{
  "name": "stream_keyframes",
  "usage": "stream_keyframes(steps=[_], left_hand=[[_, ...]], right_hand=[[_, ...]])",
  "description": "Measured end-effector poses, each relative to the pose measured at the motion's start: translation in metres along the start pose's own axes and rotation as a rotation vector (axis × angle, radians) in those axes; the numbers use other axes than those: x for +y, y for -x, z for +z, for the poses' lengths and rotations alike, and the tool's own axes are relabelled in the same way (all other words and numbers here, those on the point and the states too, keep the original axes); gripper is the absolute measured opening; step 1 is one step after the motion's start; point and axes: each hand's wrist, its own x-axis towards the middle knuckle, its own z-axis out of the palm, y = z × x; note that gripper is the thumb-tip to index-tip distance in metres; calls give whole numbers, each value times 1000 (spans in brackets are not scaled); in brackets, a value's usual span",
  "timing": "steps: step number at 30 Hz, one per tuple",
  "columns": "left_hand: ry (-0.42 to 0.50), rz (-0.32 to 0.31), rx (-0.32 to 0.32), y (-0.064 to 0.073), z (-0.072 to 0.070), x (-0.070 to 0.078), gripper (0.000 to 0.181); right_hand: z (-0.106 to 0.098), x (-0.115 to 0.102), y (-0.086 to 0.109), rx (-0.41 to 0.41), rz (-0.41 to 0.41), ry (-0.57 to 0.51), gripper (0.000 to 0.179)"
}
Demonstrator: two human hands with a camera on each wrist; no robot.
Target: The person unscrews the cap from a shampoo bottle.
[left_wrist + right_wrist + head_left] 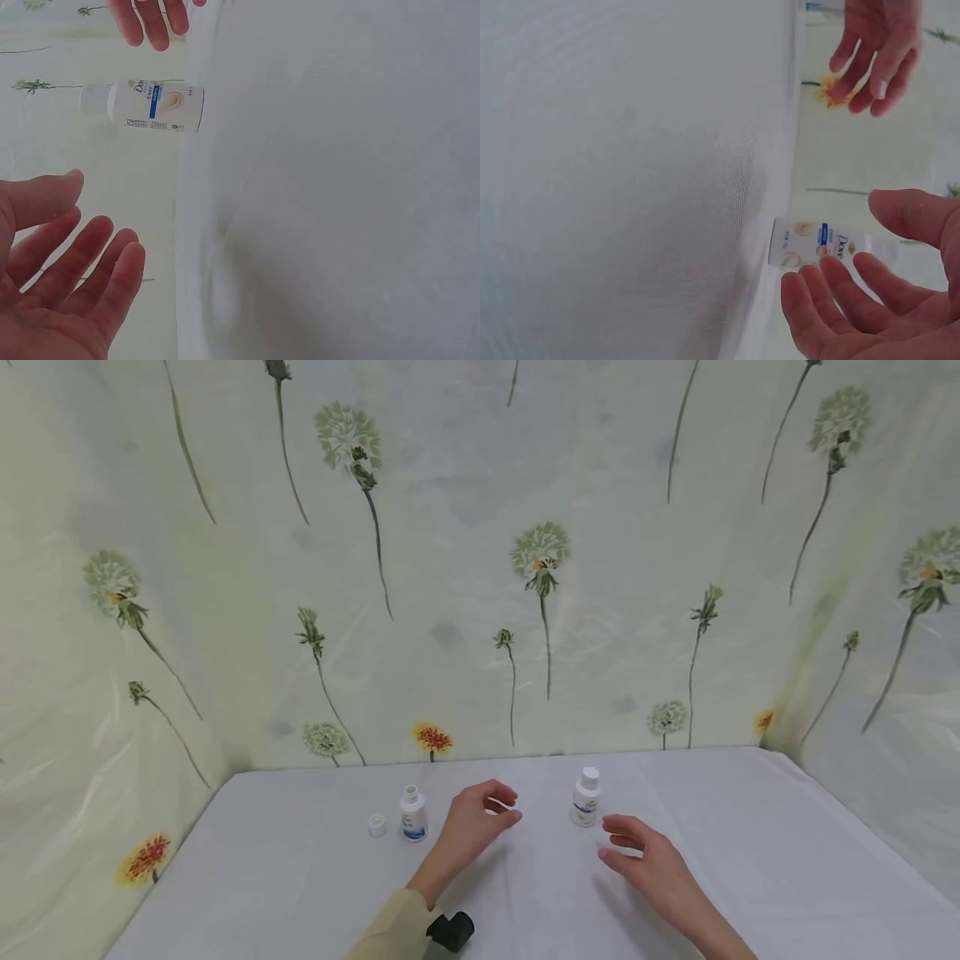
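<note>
Above the table, my left hand is held with fingers loosely bent and nothing in it. My right hand hovers on the other side, thumb and fingers apart, also holding nothing. A small white Dove bottle with its white cap on stands upright between and beyond the hands, nearest the right fingertips. In the right wrist view the fingers overlap this bottle. To the left of my left hand, a second white bottle stands upright without its cap. Beside that one lies a white cap.
A white cloth covers the table. Behind it and at both sides hangs a pale curtain printed with dandelions. A black wrist device sits by the left sleeve.
</note>
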Motion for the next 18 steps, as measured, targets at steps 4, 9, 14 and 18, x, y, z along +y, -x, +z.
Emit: stream_keyframes(steps=[4,9,14,18], left_hand=[[9,7,-2,-5,7,3,20],[5,-1,2,-10,15,5,20],[-1,-10,11,-15,22,8,21],[-2,-10,18,-19,27,10,21]], right_hand=[[-3,4,-3,12,-3,7,49],[-6,11,-8,5,-1,22,50],[-8,14,-13,14,-8,37,48],[-10,16,-19,22,-34,53,47]])
